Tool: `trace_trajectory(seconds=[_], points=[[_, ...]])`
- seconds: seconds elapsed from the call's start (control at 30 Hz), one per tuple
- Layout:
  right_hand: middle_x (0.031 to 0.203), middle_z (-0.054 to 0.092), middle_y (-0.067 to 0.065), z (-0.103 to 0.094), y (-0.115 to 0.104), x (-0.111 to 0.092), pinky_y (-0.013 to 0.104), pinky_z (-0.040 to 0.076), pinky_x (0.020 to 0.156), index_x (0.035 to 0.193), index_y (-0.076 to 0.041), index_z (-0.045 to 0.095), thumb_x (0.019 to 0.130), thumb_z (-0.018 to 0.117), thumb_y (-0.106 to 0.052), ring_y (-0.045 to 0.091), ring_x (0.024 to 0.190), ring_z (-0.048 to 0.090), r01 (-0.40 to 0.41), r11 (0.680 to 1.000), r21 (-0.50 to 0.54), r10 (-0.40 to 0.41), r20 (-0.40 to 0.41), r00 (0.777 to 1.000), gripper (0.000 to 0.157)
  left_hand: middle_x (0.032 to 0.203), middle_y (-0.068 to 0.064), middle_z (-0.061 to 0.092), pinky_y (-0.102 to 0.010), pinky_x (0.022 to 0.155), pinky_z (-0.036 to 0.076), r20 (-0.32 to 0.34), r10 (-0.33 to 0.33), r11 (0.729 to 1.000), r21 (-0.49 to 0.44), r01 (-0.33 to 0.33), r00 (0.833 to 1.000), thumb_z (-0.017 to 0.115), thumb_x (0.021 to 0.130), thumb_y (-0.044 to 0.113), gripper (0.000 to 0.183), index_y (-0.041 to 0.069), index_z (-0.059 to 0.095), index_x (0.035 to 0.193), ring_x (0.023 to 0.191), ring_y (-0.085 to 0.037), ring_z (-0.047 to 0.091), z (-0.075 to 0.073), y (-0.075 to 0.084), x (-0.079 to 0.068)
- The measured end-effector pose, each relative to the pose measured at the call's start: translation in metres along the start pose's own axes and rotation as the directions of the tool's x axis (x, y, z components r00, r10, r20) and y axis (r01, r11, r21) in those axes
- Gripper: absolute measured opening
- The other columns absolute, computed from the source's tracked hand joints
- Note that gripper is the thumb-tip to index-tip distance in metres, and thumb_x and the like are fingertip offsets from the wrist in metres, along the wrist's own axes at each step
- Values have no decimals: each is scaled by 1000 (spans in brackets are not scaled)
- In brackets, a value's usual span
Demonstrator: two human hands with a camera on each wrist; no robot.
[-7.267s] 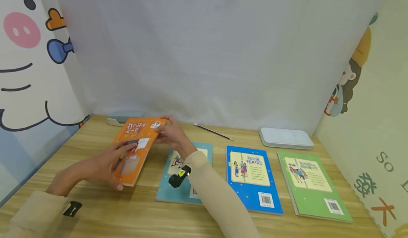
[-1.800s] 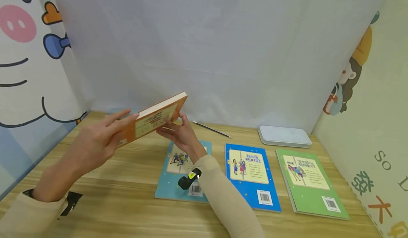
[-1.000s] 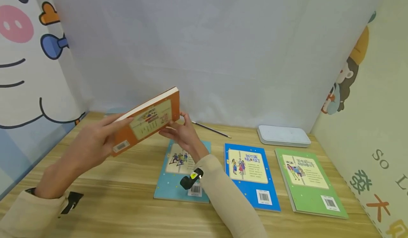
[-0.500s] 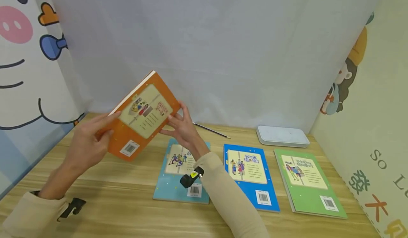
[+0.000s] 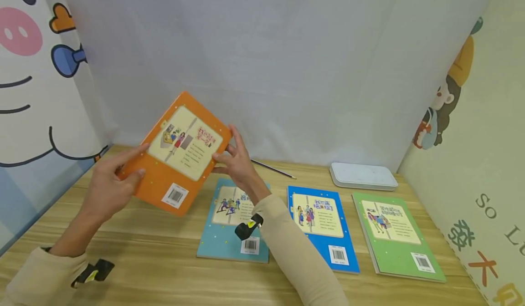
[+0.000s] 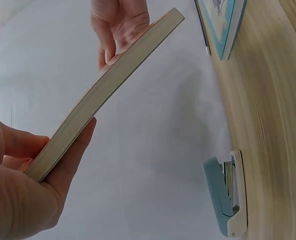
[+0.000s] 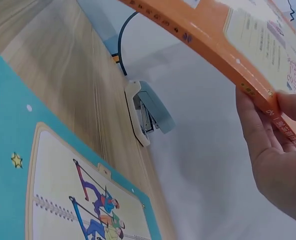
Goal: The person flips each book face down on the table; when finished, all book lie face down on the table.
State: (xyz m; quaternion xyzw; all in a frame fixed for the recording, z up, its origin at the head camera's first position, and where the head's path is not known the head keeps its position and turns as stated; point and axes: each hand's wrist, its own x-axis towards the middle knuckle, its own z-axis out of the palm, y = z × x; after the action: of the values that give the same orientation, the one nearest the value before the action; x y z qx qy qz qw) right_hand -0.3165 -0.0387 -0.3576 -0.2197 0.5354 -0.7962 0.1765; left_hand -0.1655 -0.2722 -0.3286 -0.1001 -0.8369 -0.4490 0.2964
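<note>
An orange book (image 5: 186, 142) is held in the air, tilted, its back cover with a barcode facing the head camera. My left hand (image 5: 110, 181) pinches its lower left edge between thumb and fingers; in the left wrist view the page edges (image 6: 108, 92) show. On the opposite side, my right hand (image 5: 239, 162) grips the book by its spine, thumb on the back cover, as the right wrist view shows. A teal book (image 5: 217, 237) lies on the table below, partly behind my right forearm. To the right lie a blue book (image 5: 328, 247) and a green book (image 5: 393, 256), back covers up.
Behind the books lie a pencil (image 5: 272, 168) and a pale pencil case (image 5: 362, 176) on the wooden table (image 5: 151, 260). A teal and white stapler (image 6: 222, 197) stands near the back edge, hidden in the head view. A grey-white cloth (image 5: 266, 69) hangs behind.
The orange book has been lifted off the table and turned from front cover to back cover. Lately it has tilted to face the head camera. The other books stay put.
</note>
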Motion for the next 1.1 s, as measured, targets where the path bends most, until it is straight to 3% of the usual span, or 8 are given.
trace_trajectory(seconds=[0.2, 0.4, 0.5, 0.67, 0.83, 0.9, 1.0, 1.1], points=[[107, 60, 10, 0, 1, 0, 35, 62, 65, 158, -33, 21, 93, 60, 11, 19, 76, 70, -17, 999, -51, 16, -19, 1000, 88, 141, -29, 49, -14, 61, 54, 67, -121, 992, -14, 122, 990, 57, 93, -9, 57, 6, 47, 148, 83, 7, 57, -3, -1, -2], [101, 60, 9, 0, 2, 0, 36, 62, 65, 157, -31, 24, 91, 61, 13, 20, 74, 71, -42, 997, -60, 40, -29, 999, 87, 148, -31, 41, -18, 61, 55, 137, -187, 982, -5, 189, 973, 55, 95, -6, 61, 7, 40, 152, 83, 4, 57, -7, -7, -3], [101, 61, 10, 0, 4, 0, 36, 62, 64, 156, -30, 24, 91, 60, 13, 20, 73, 70, -54, 996, -70, 52, -23, 998, 86, 149, -36, 37, -21, 54, 52, 204, -248, 968, 23, 249, 947, 55, 95, -4, 62, 6, 36, 154, 74, -1, 58, -11, -8, -3], [99, 62, 9, 0, 7, 0, 34, 61, 62, 155, -29, 25, 91, 59, 13, 19, 71, 68, -85, 990, -115, 83, -20, 996, 84, 146, -39, 37, -27, 48, 43, 315, -341, 940, 101, 326, 886, 58, 96, 2, 64, 6, 33, 155, 64, -10, 58, -15, -11, -2], [95, 61, 8, -2, 11, 1, 37, 62, 65, 156, -27, 25, 91, 60, 13, 18, 72, 67, -122, 980, -159, 120, -25, 992, 85, 151, -39, 33, -25, 63, 53, 389, -378, 925, 118, 361, 840, 61, 95, 4, 67, 3, 31, 155, 83, -19, 64, -16, -21, 0], [98, 63, 11, -3, 14, 1, 42, 62, 69, 158, -26, 23, 91, 60, 13, 19, 73, 67, -143, 974, -174, 141, -25, 990, 86, 154, -38, 30, -22, 69, 52, 407, -385, 923, 147, 356, 829, 63, 95, 5, 67, 2, 32, 154, 103, -31, 62, -17, -25, 0], [111, 65, 18, -3, 17, 1, 51, 60, 79, 159, -24, 19, 92, 61, 11, 21, 74, 70, -172, 963, -207, 172, -19, 985, 87, 155, -37, 28, -21, 77, 48, 427, -393, 920, 182, 348, 815, 64, 95, 7, 66, -1, 34, 153, 132, -51, 42, -19, -31, -1], [122, 64, 24, -3, 20, 2, 57, 56, 86, 160, -24, 20, 93, 61, 8, 21, 73, 70, -191, 951, -242, 193, -17, 981, 84, 156, -36, 27, -20, 82, 45, 446, -407, 913, 188, 361, 797, 65, 94, 7, 66, -3, 34, 152, 142, -58, 22, -20, -34, -1]])
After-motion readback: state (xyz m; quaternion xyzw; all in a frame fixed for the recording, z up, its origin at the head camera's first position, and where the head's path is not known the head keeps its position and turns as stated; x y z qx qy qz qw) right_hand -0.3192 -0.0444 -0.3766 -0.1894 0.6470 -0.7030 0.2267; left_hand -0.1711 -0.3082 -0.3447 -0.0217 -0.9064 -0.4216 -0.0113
